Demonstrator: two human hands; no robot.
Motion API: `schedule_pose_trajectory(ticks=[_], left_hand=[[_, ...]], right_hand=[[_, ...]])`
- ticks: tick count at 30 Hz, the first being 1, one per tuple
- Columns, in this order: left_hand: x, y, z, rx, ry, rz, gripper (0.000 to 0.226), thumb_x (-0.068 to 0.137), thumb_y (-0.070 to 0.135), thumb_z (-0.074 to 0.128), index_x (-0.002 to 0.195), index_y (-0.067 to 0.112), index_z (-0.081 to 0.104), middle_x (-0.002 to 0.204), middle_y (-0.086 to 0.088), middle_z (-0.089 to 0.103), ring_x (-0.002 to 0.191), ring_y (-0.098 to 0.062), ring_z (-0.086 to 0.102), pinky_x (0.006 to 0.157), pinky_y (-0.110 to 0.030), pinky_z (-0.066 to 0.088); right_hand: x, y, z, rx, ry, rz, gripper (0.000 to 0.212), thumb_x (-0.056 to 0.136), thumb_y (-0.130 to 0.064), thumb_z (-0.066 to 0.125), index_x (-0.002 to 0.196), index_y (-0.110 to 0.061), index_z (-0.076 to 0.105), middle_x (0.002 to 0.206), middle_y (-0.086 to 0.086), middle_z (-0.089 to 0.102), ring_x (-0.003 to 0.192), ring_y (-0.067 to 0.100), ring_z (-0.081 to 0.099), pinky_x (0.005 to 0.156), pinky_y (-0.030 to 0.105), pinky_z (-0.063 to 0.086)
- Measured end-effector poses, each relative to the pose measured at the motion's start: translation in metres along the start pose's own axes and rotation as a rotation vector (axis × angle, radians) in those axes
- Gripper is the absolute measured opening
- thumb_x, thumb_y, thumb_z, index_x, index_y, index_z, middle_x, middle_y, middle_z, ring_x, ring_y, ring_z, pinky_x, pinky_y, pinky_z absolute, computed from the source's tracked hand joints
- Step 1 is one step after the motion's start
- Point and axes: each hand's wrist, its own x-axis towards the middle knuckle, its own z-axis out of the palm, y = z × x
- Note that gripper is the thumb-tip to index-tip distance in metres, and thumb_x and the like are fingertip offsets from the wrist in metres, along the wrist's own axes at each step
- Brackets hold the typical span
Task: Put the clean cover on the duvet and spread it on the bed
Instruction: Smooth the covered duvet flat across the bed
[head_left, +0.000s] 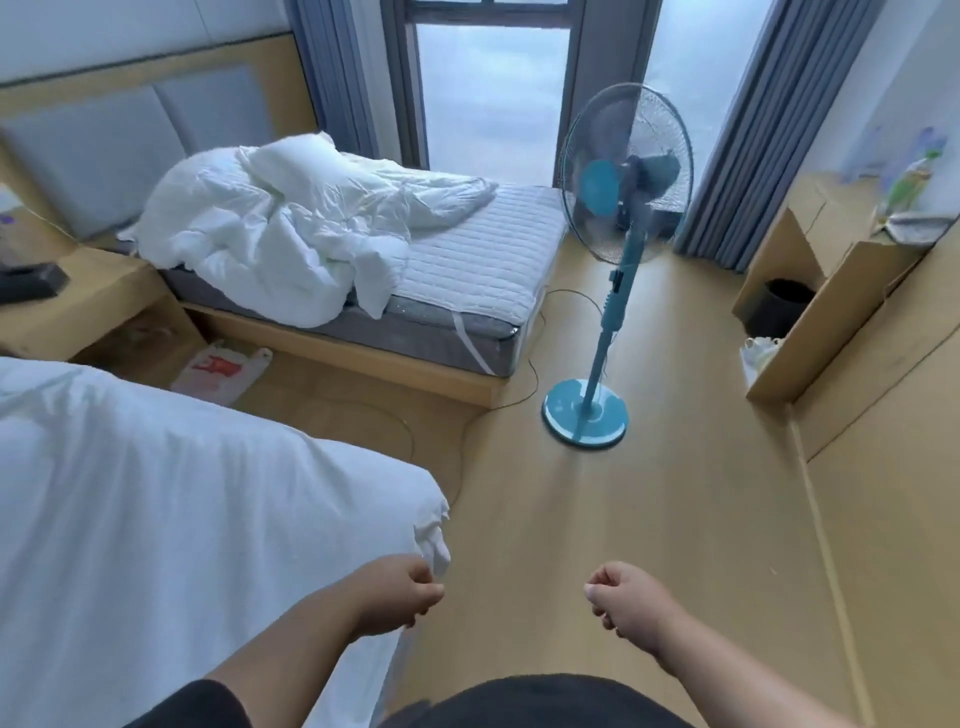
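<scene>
A crumpled white duvet (270, 234) lies heaped on the head half of the far bed (467, 270), whose quilted mattress pad is bare at the foot. A smooth white cover (182, 509) is spread over the near bed at the left, and one of its corners hangs at the bed's edge. My left hand (397, 597) hovers just below that corner with fingers curled, holding nothing that I can see. My right hand (626, 603) is a fist over the wooden floor, apart from any fabric.
A teal standing fan (623, 171) stands on the floor by the far bed's foot, its cable trailing between the beds. A plastic bag (221, 369) lies beside the nightstand (78, 301). A wooden desk (841, 291) with a black bin (784, 306) lines the right wall.
</scene>
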Motion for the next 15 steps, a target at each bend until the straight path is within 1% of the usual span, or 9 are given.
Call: schedule_pose_trajectory(ticks=[1,3,5,9,11,13,15], left_hand=[[0.011,0.008,-0.012,-0.039,0.027,-0.013,0.025,0.093,0.039,0.054,0.092,0.016,0.064,0.093,0.001,0.071,0.087,-0.014,0.07,0.074,-0.027,0.056],[0.031,0.017,-0.034,-0.11,0.059,-0.049,0.023,0.092,0.04,0.054,0.087,0.02,0.062,0.091,0.003,0.072,0.086,-0.012,0.07,0.074,-0.026,0.054],[0.053,0.012,-0.054,-0.175,0.086,-0.097,0.023,0.092,0.041,0.053,0.09,0.02,0.062,0.091,0.005,0.071,0.086,-0.01,0.069,0.074,-0.025,0.054],[0.113,-0.011,-0.094,-0.318,0.117,-0.215,0.027,0.091,0.043,0.053,0.095,0.018,0.063,0.095,0.003,0.071,0.086,-0.011,0.071,0.077,-0.028,0.056],[0.15,-0.024,-0.116,-0.38,0.113,-0.26,0.025,0.09,0.041,0.052,0.094,0.019,0.062,0.096,0.004,0.071,0.089,-0.013,0.072,0.072,-0.026,0.053],[0.185,-0.038,-0.144,-0.416,0.117,-0.296,0.022,0.092,0.039,0.05,0.094,0.02,0.06,0.099,0.003,0.069,0.09,-0.014,0.07,0.068,-0.025,0.05],[0.206,-0.049,-0.173,-0.418,0.112,-0.332,0.02,0.094,0.036,0.047,0.094,0.02,0.059,0.101,0.002,0.068,0.086,-0.013,0.067,0.067,-0.024,0.048]], right_hand=[[0.02,-0.02,-0.013,-0.032,-0.014,-0.02,0.012,0.098,-0.021,0.055,0.097,-0.013,0.064,0.084,0.001,0.067,0.067,0.013,0.055,0.059,0.022,0.045],[0.055,-0.063,-0.03,-0.115,-0.065,-0.054,0.012,0.097,-0.022,0.056,0.096,-0.014,0.065,0.085,0.001,0.068,0.068,0.013,0.056,0.059,0.022,0.046],[0.091,-0.102,-0.033,-0.199,-0.131,-0.094,0.012,0.095,-0.023,0.057,0.095,-0.015,0.066,0.083,0.001,0.069,0.068,0.012,0.058,0.06,0.024,0.047],[0.171,-0.181,-0.028,-0.337,-0.245,-0.174,0.012,0.094,-0.025,0.059,0.092,-0.016,0.067,0.08,-0.001,0.07,0.066,0.011,0.06,0.063,0.027,0.048],[0.215,-0.22,-0.023,-0.403,-0.264,-0.194,0.012,0.094,-0.026,0.059,0.093,-0.018,0.068,0.08,-0.003,0.071,0.065,0.008,0.06,0.062,0.025,0.048],[0.255,-0.26,-0.018,-0.444,-0.266,-0.189,0.012,0.095,-0.027,0.059,0.095,-0.018,0.068,0.083,-0.002,0.072,0.068,0.009,0.062,0.063,0.025,0.05],[0.281,-0.296,-0.014,-0.495,-0.278,-0.167,0.013,0.095,-0.028,0.059,0.095,-0.019,0.068,0.086,-0.001,0.073,0.072,0.011,0.063,0.064,0.026,0.051]])
